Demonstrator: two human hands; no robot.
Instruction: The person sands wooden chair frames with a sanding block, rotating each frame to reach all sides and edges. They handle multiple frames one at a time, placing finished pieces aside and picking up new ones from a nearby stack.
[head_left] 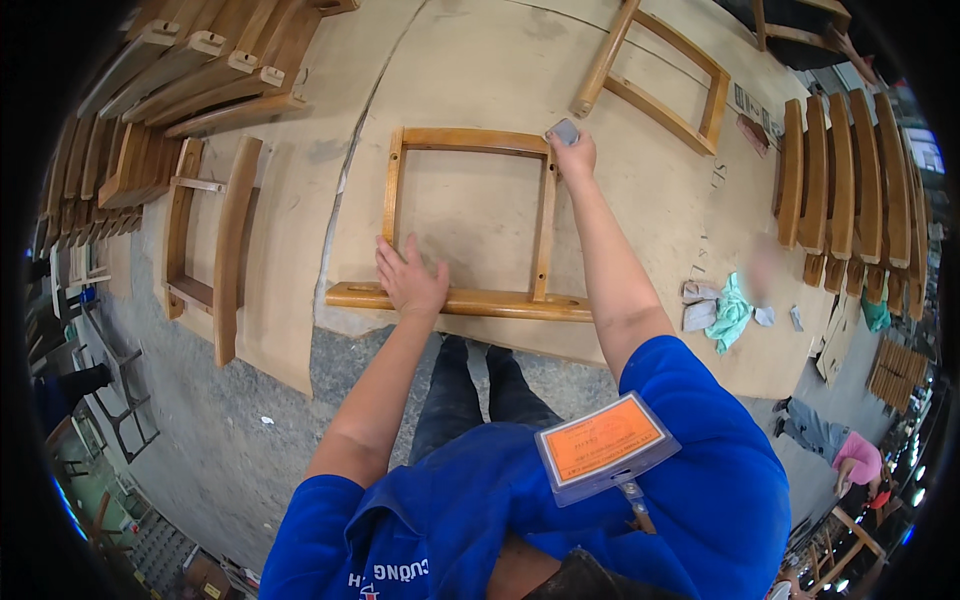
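Note:
A varnished wooden frame (pixel 475 142) lies flat on the cardboard-covered work surface before me, its thick rounded rail (pixel 510 304) on the side nearest my body. My left hand (pixel 412 280) rests over that rail near the frame's left side piece, fingers spread. At the far right corner, my right hand (pixel 574 155) grips a small grey sanding pad (pixel 566 131) and presses it to the wood. The pad's underside is hidden.
Another wooden frame (pixel 660 117) lies at the far right, and one (pixel 236 250) stands at left. Stacked wooden parts (pixel 840 180) line the right; more (pixel 200 75) fill the upper left. A green cloth (pixel 731 312) lies near sandpaper scraps (pixel 699 305). A person (pixel 835 440) is at lower right.

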